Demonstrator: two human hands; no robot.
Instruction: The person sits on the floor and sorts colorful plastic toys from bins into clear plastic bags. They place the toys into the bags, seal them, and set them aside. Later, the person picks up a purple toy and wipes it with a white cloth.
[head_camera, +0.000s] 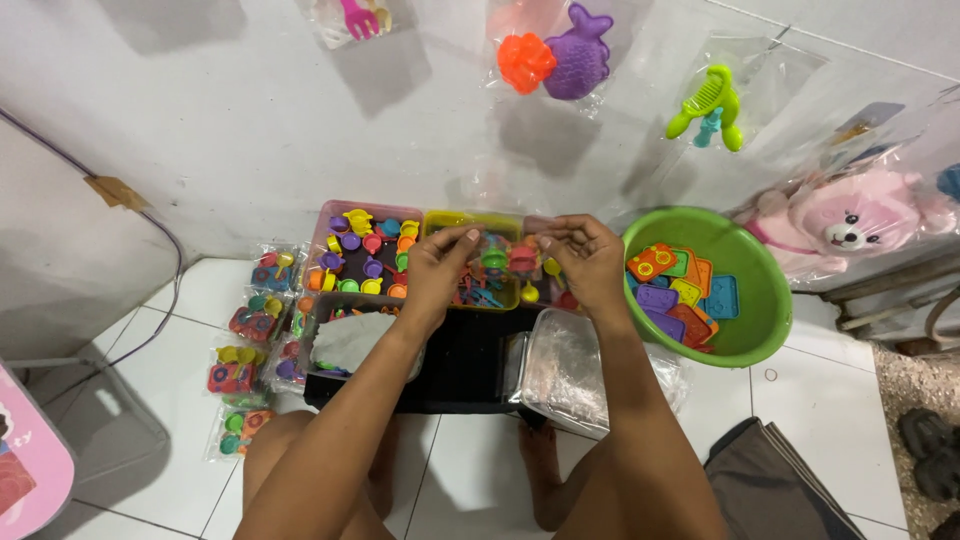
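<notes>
My left hand (440, 268) and my right hand (585, 255) are raised side by side and together hold a small clear plastic bag (505, 255) with little green and red toy pieces inside. Each hand pinches one upper edge of the bag. Below the bag lie a pink tray (335, 212) of small coloured toy cups and a yellow tray (478, 219) of mixed toy parts. A black box (460, 375) sits under my forearms, with a stack of clear bags (575, 370) on its right side.
A green bowl (765, 275) at the right holds flat coloured toy tiles. Several filled toy bags (240, 365) lie on the white floor tiles at the left. More bagged toys hang on the wall, and a pink plush (850, 220) lies at the far right.
</notes>
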